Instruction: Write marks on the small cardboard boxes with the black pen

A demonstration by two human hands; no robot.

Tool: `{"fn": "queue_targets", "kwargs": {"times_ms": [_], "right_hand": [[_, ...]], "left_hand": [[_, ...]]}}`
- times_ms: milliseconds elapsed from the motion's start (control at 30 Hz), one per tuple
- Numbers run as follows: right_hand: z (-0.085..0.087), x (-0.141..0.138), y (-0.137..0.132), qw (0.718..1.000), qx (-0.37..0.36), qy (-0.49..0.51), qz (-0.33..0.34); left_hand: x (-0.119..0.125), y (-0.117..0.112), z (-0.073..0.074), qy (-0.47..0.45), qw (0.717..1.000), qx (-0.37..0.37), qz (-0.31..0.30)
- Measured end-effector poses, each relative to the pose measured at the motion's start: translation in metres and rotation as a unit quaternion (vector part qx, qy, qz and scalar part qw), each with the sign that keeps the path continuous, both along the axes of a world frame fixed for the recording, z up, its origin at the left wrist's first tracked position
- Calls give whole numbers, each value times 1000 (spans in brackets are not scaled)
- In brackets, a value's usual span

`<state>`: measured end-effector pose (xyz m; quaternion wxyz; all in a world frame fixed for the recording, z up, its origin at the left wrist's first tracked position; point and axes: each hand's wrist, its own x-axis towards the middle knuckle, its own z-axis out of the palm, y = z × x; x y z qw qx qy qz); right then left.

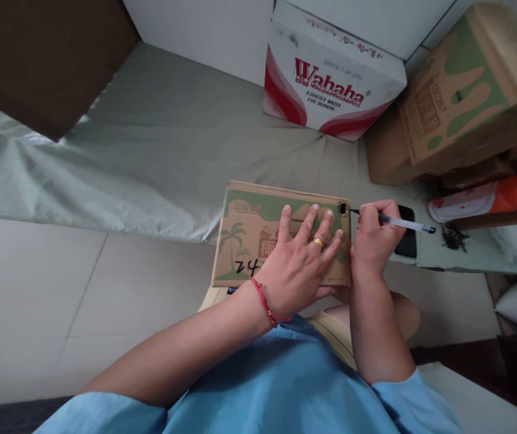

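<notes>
A flat piece of printed cardboard, perhaps a box, lies before me with a palm tree print and handwritten black marks. My left hand rests flat on it, fingers spread. Near the cardboard's upper right corner is a small dark hole with drawn lines around it. My right hand grips a pen with a clear barrel and black cap end. The pen's tip points at the hole's right side, by the cardboard's edge; whether it touches I cannot tell.
A green cloth covers the low surface ahead. On it stand a white and red Wahaha box and a brown coconut carton. To the right are a dark phone, keys and an orange and white container.
</notes>
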<state>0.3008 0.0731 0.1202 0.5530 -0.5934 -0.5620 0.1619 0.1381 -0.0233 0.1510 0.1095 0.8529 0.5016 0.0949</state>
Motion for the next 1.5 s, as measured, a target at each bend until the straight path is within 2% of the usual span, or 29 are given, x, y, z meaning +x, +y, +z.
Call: {"fn": "queue_targets", "kwargs": {"times_ms": [100,200,300,367,433,533,600,700,833,900,1000,1067,1233,1367,1500], "right_hand": [[1,-2,-4,1000,-5,23,17],[0,-3,-7,996,13,92,14],[-7,11,-1,993,12,114,-6],[-18,31,10,998,-35,45,-18],[-32,57,24,990,-114,-82,-22],[-53,91,47,929,-243,-277,-13],[-65,105,60,896,-287,-338,-10],[-75,116,74,885,-306,-350,-2],[-75,138,78,884,-305,-354,-8],[-72,158,74,881,-295,-365,-66],[-70,191,64,838,-346,-378,-189],[-72,210,59,805,-404,-371,-224],[-72,231,64,791,-453,-356,-206],[-66,232,74,789,-472,-335,-205],[-62,226,72,797,-469,-316,-213]], "left_hand": [[0,0,-1,-2,1000,2,-1],[1,-1,-1,-5,1000,4,1],[0,1,-1,-10,1000,6,-1],[-1,2,0,-14,1000,13,-6],[-2,3,1,-18,999,24,-13],[-2,2,1,-20,998,51,-31],[-1,-2,1,-14,997,69,-28],[-4,-11,3,-5,996,93,-10],[-21,-22,6,-24,993,112,3],[-32,-25,7,-35,992,117,10],[-41,-26,4,-50,992,118,10],[-42,-26,-1,-60,991,123,12],[-39,-24,-8,-77,986,150,5],[-40,-24,-9,-81,985,153,2],[-40,-24,-10,-85,985,148,5]]}}
